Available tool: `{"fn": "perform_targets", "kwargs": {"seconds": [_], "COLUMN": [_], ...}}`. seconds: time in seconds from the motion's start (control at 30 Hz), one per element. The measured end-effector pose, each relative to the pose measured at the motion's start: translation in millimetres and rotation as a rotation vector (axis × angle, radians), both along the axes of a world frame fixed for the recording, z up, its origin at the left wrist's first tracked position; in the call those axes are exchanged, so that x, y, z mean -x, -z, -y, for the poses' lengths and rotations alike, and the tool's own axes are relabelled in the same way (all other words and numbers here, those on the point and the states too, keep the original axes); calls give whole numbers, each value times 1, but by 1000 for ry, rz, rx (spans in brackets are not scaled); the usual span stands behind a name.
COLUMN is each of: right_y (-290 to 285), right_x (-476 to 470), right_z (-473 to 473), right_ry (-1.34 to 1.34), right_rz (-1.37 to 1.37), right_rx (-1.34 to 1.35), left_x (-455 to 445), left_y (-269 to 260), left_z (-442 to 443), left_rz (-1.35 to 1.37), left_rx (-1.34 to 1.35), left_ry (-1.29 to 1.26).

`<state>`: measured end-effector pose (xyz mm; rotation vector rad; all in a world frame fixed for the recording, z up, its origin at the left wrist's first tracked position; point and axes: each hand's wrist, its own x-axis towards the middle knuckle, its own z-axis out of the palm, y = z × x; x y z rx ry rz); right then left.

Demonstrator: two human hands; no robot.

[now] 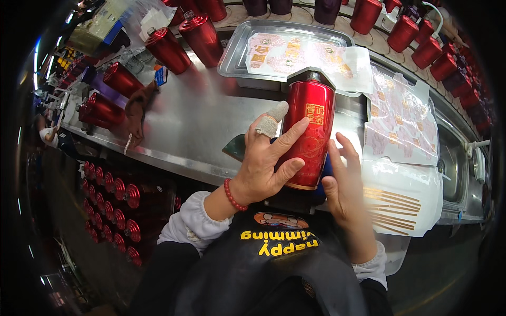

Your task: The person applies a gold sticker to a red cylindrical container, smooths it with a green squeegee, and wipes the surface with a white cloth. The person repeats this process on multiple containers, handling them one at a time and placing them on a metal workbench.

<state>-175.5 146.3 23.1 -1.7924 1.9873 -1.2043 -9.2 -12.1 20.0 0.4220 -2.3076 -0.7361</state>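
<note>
A glossy red bottle with gold decals lies tilted in front of me, its threaded neck pointing away, on a support mostly hidden beneath it. My left hand, with a cloth sleeve on one finger and a red bead bracelet, rests its fingers on the bottle's left side and front. Close by the bottle's lower right side is my right hand, slightly blurred, fingers apart and holding nothing; whether its fingertips touch the bottle I cannot tell. A green flat piece shows partly behind my left hand.
Decal sheets lie in a metal tray. More decals and a sheet with gold strips are at right, beside a sink. Red bottles stand at left; others line a conveyor and fill the lower left.
</note>
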Motion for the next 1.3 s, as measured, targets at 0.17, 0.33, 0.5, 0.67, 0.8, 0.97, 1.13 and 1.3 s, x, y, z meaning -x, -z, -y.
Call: {"fn": "perform_targets", "kwargs": {"seconds": [0.17,0.33,0.5,0.67,0.8,0.97,1.13,1.3], "right_y": [-8,-8,-6,-12,-7,-1,-5,-7], "right_x": [9,8,16,21,27,25,26,23], "right_z": [29,32,35,32,29,31,31,30], "right_ry": [55,34,0,-28,-73,-126,-124,-103], "right_rz": [-16,11,-36,23,15,63,41,61], "right_rx": [33,40,38,13,60,91,69,58], "left_x": [5,4,2,-1,0,0,-3,-3], "left_y": [-7,-10,-11,-9,-6,7,4,4], "left_z": [6,10,16,23,31,33,35,38], "left_rz": [54,90,116,97,96,14,79,66], "left_rx": [81,92,71,76,36,43,53,94], "left_ry": [0,20,49,93,175,177,189,211]}}
